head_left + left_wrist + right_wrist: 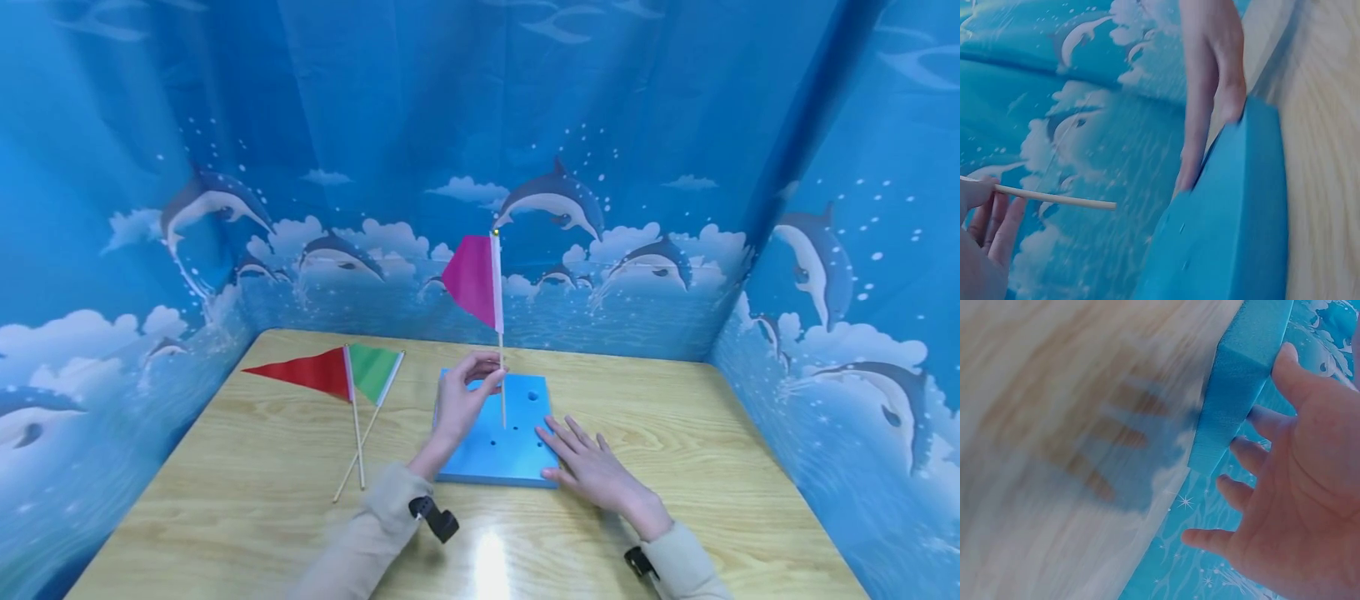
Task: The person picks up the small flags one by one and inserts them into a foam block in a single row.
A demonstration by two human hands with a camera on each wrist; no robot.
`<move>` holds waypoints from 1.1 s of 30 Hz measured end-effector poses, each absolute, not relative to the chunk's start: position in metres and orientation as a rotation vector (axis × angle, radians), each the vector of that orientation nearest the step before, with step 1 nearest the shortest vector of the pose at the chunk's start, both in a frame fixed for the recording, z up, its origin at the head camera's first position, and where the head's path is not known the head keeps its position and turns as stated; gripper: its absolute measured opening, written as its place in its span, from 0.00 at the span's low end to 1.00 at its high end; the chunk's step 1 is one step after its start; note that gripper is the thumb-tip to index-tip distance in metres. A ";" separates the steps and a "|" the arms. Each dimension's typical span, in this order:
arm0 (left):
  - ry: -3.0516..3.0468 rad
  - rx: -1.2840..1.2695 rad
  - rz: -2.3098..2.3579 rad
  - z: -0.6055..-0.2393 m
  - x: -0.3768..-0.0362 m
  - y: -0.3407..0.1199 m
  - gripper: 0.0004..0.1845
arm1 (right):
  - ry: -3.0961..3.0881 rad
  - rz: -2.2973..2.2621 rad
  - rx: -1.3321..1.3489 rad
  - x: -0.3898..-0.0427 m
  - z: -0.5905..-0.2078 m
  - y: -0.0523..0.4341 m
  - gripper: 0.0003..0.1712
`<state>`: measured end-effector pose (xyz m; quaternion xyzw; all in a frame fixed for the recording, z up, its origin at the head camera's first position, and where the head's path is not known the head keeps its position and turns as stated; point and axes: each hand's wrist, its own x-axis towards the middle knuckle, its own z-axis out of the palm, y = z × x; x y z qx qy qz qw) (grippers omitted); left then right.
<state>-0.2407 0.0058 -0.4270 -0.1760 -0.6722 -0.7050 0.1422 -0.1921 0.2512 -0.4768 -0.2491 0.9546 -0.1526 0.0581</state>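
Two hands are at work here, mine, on a wooden table (247,492) walled in by blue dolphin-print cloth (150,167). On the table lies a blue foam block (495,454) with several small holes in its top face. My right hand (592,471) rests flat on the block's near right corner, fingers straight and spread, holding nothing and simply pressing the foam down; the right wrist view shows those fingers (1244,450) at the block's edge (1235,387). My left hand (461,400) pinches the thin wooden stick (502,392) of a pink flag (472,279) between thumb and fingertips, low on the shaft, with the flag upright and its pennant well above my grip. The stick's lower end meets the block near the middle of its top, just beside my pinching fingers, though I cannot tell whether it is seated in a hole. To do this step well, I judge that I should keep the stick vertical, hold it close to the foam so it does not bend, and keep the right palm steady so the block cannot slide or tip. To the left, well apart from the block, a red flag (300,373) and a green flag (371,371) lie flat with their sticks crossing.
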 end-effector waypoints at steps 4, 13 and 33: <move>-1.904 -0.556 -2.029 -0.414 -0.228 0.026 0.11 | 2.871 -0.466 -0.724 -0.193 -0.477 0.251 0.39; -1.969 -0.529 -2.078 -0.444 -0.239 0.055 0.12 | 2.901 -0.436 -0.759 -0.193 -0.478 0.250 0.38; -2.192 -0.498 -1.886 -0.483 -0.244 0.068 0.10 | 2.909 -0.432 -0.734 -0.193 -0.479 0.251 0.39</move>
